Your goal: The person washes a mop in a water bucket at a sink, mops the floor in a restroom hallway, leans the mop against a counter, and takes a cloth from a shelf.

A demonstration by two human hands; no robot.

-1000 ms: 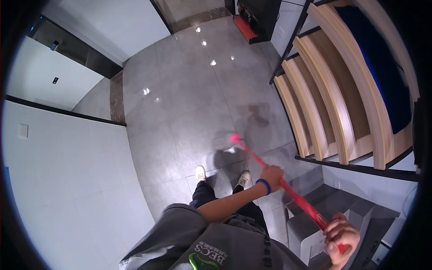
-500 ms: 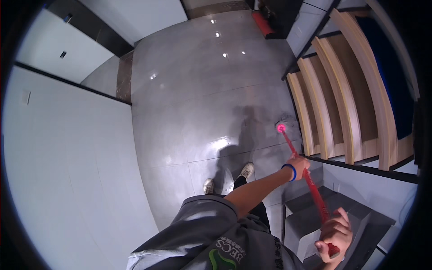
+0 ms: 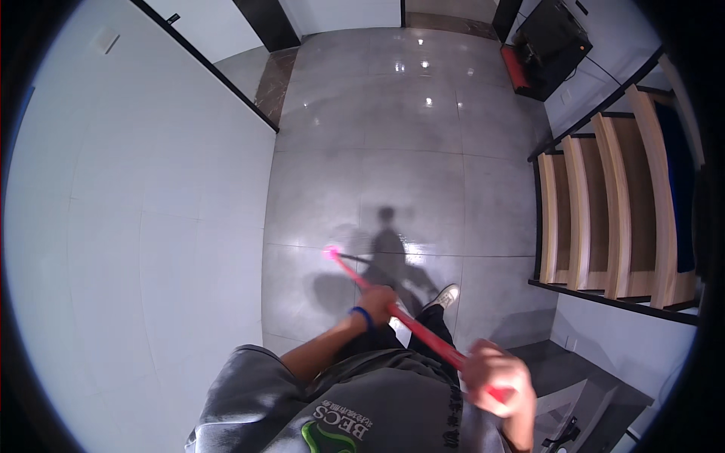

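The left hand (image 3: 375,302) had its fingers wrapped around the long red plastic pole (image 3: 408,326), and the right hand (image 3: 495,377) gripped its upper end. Beyond the left fingers, the pole's tip touched the glossy grey tiled floor (image 3: 393,143).

A glossy grey tiled floor (image 3: 423,151) is lit by ceiling-light reflections. A white wall (image 3: 136,226) is seen at left, wooden stairs (image 3: 604,211) at right, a dark cabinet (image 3: 555,45) beyond.

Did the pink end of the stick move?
Yes. The stick's pink end swung left, away from the wooden stairs toward the white wall.
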